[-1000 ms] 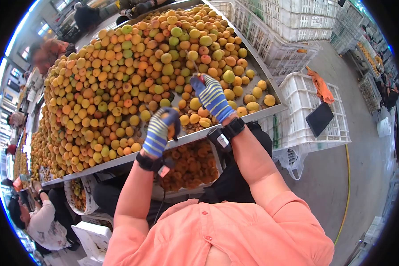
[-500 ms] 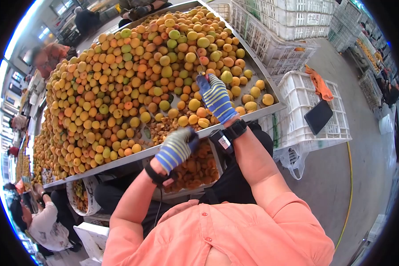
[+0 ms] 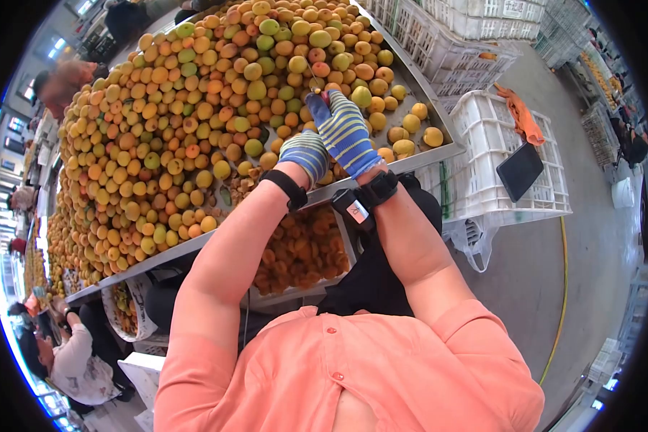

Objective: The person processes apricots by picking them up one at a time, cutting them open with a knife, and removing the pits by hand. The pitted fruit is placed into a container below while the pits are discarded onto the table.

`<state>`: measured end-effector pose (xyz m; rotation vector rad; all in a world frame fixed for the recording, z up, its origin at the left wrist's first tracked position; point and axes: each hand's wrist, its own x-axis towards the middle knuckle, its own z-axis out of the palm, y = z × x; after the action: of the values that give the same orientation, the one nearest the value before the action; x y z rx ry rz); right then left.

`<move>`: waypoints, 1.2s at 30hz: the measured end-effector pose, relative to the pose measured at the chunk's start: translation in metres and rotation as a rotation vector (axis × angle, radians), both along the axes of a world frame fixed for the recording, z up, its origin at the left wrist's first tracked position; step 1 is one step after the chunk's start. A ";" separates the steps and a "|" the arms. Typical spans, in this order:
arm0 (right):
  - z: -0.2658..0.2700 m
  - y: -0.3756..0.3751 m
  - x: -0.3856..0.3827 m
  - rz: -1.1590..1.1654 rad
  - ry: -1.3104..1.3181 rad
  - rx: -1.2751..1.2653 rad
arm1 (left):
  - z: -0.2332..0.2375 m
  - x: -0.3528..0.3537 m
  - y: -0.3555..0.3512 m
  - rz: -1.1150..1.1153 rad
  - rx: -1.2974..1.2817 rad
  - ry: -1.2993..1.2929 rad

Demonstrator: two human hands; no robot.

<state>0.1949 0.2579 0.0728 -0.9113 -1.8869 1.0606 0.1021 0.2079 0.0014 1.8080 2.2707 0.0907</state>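
Note:
Both hands wear blue, yellow-striped gloves. My right hand (image 3: 344, 133) is closed round a thin metal tool (image 3: 311, 75), whose narrow end points up over the fruit. Right beside it, my left hand (image 3: 306, 153) is curled, its fingertips mostly hidden and whatever they hold not visible. Around both hands lies a big heap of orange, yellow and green apricot-like fruit (image 3: 173, 122) on a metal-edged table (image 3: 410, 162). Some opened brownish pieces lie on the table near my left hand. Below the table edge is a crate of orange fruit pieces (image 3: 302, 252).
White crates (image 3: 475, 68) are stacked beyond the table's right side. Another crate (image 3: 475, 151) bears an orange cloth (image 3: 520, 117) and a dark tablet-like object (image 3: 520, 171). A white bucket (image 3: 142, 306) stands at the lower left, near another person (image 3: 79, 363).
My left hand has moved up and right, from over the table edge to beside my right hand. My right hand still holds the tool. The whole view has shifted slightly.

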 end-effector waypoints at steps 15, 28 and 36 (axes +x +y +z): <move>0.011 -0.020 0.009 0.460 0.348 -0.687 | 0.038 -0.038 -0.092 0.368 0.407 -2.187; -0.019 -0.058 -0.001 0.622 0.210 0.117 | 0.049 -0.019 -0.117 0.653 0.643 -2.072; -0.016 -0.068 -0.003 0.438 0.013 0.064 | 0.012 -0.036 -0.113 0.590 0.710 -1.991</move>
<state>0.1923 0.1895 0.0564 -0.4598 -2.1510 1.2440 0.0666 0.0947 0.0134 0.2551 0.9631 1.8543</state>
